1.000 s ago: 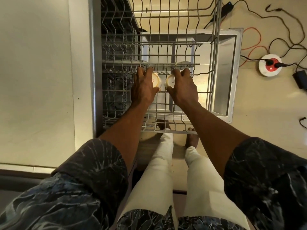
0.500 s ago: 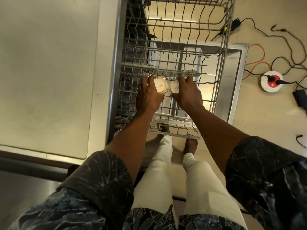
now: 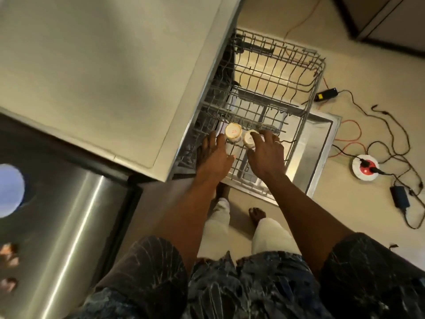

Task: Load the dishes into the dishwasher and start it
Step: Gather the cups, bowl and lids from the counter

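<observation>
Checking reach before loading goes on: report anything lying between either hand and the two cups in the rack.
Nothing visible does. The left hand sits right beside the left cup, and the right hand reaches onto the right cup. Only the wires of the rack lie beneath.
</observation>
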Demonstrator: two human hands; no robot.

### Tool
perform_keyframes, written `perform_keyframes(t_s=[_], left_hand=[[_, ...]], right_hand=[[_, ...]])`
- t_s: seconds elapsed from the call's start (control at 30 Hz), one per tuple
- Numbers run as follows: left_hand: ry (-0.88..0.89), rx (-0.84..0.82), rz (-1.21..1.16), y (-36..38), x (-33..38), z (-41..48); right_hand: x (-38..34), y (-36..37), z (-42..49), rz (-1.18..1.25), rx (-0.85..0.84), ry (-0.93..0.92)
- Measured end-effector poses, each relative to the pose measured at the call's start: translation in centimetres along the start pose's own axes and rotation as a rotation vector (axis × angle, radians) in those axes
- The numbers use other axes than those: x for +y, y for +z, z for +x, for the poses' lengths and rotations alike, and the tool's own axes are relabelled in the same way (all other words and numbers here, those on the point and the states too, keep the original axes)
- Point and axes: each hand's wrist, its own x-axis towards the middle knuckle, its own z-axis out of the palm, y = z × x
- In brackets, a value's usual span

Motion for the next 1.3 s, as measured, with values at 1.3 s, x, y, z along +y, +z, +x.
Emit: perform_keyframes(t_s=[1.3], left_hand=[[-1.151,0.847,-0.315,-0.6,-25.4,-58.6]], right_hand=[[-38.5,6.3,-41.5,-0.077,-0.265,-1.347]])
